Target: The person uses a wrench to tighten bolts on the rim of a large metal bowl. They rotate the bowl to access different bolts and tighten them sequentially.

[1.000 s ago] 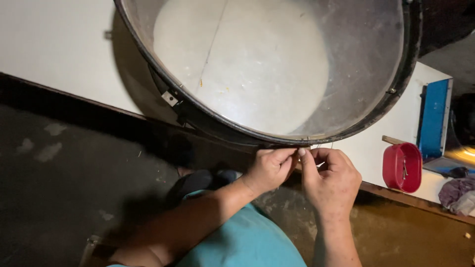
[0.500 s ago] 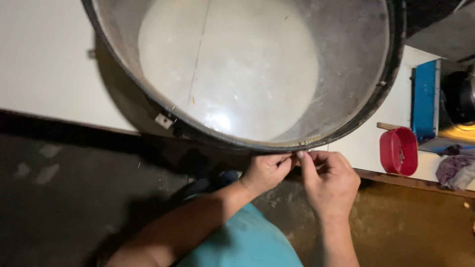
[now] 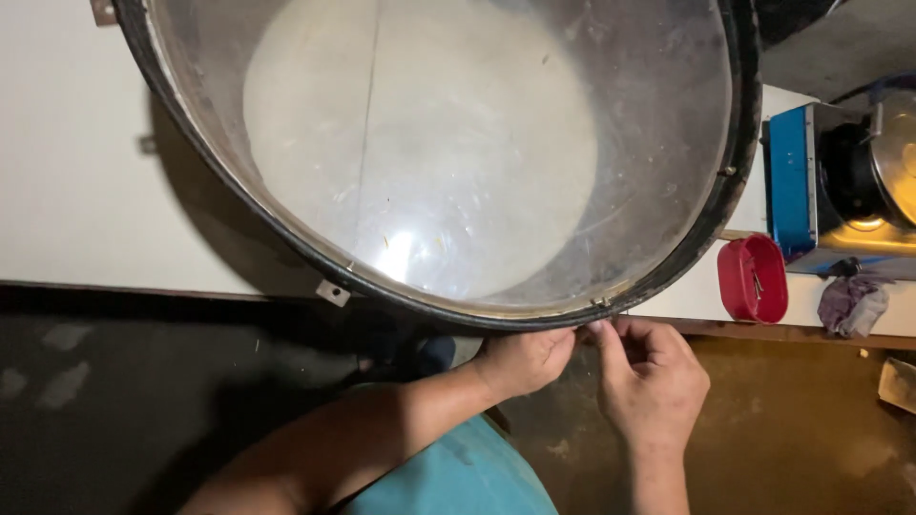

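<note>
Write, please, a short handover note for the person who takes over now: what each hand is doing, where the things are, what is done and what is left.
Left hand: closed at the lower rim of the big drum, fingers pinching there; what it pinches is too small to tell.
Right hand: beside the left, fingertips at the same rim spot, near a small metal bracket.
Things: drum lies on the white table, overhanging its front edge. Red container on the table to the right, blue machine behind it, crumpled cloth nearby.
Done: several brackets sit along the rim, another further left.
Left: the work at this rim spot is still in hand.
</note>
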